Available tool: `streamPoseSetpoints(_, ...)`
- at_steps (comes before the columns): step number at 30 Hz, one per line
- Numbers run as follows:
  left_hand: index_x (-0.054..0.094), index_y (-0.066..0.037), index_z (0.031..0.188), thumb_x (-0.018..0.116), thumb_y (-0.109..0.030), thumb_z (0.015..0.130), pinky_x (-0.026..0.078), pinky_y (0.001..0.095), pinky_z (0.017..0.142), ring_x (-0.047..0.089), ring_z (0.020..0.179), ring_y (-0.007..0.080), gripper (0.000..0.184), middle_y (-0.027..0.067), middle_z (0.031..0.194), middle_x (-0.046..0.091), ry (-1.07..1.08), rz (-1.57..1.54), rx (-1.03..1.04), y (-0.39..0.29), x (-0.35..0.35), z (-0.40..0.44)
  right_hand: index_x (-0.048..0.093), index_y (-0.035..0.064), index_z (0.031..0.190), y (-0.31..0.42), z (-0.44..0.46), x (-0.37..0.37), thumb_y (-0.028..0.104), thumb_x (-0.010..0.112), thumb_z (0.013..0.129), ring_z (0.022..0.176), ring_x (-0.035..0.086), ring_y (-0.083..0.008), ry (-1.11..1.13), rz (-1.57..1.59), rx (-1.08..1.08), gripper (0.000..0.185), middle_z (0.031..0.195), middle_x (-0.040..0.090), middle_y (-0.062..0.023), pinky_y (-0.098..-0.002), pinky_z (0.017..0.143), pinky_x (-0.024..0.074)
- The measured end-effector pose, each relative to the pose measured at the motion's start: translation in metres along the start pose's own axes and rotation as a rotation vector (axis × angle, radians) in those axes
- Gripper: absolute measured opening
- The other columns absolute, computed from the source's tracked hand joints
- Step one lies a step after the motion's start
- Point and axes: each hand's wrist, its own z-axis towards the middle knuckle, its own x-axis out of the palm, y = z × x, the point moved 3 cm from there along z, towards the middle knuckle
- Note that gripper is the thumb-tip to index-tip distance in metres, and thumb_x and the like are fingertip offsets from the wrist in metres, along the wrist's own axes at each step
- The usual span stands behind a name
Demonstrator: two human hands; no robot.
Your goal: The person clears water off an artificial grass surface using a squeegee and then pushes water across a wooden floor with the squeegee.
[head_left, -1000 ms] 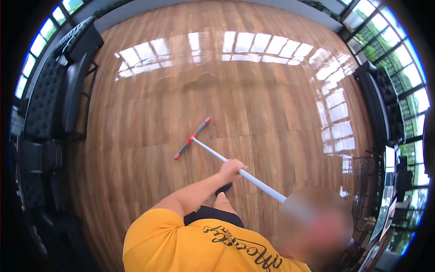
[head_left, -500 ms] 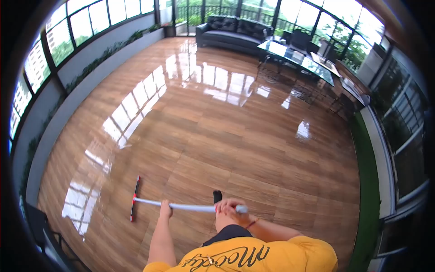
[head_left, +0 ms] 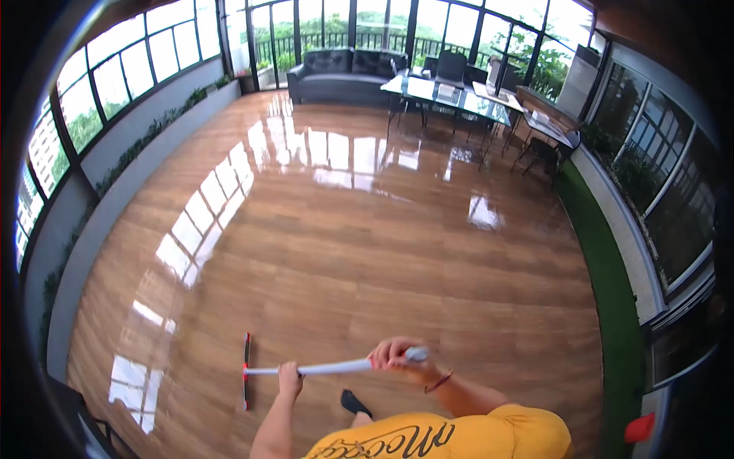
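Observation:
A floor squeegee with a pale pole [head_left: 336,368] and a narrow red and dark head [head_left: 246,372] lies across the lower part of the view, its head against the wooden floor [head_left: 367,268]. My left hand [head_left: 290,379] is wrapped round the pole nearer the head. Close to the pole's grey end, my right hand [head_left: 397,358] grips it, with a thin band on the wrist. A dark shoe [head_left: 355,403] shows below the pole, beside the yellow shirt [head_left: 459,433].
A black sofa [head_left: 340,80] stands at the far windows, beside a glass table [head_left: 451,98] and chairs. A low planter wall [head_left: 130,180] runs along the left. Green turf [head_left: 600,268] borders the right, with a red object [head_left: 639,428] at lower right.
The view has swung round from the bare floor to the sofa and table. My right hand, hidden at first, now shows on the pole's end. The squeegee has turned to point left.

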Motion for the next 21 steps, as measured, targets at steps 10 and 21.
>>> streamPoseSetpoints(10,0.057,-0.011,0.088,0.070,-0.026,0.076,0.049,0.0444,0.069,0.060,0.084,0.0334,0.024,0.0095,0.087,0.062,0.194,-0.480,0.433,-0.310,0.016,-0.116,0.037,0.0149,0.067,0.242,-0.207,0.009,0.036,0.058,0.091,0.048,0.029,-0.0030,-0.585,-0.135,-0.482,0.039,0.058,0.031,0.0060,-0.0193,0.042,0.0277)
streamPoseSetpoints(21,0.058,-0.009,0.090,0.064,-0.035,0.084,0.049,0.0460,0.072,0.062,0.085,0.0363,0.027,0.0153,0.084,0.063,0.559,-0.782,0.606,-0.434,0.094,-0.235,0.033,0.0151,0.061,0.313,-0.328,0.067,0.036,0.042,0.099,0.043,0.023,-0.0049,-0.799,-0.577,-0.412,0.045,0.054,0.027,0.0051,-0.0203,0.042,0.0207)
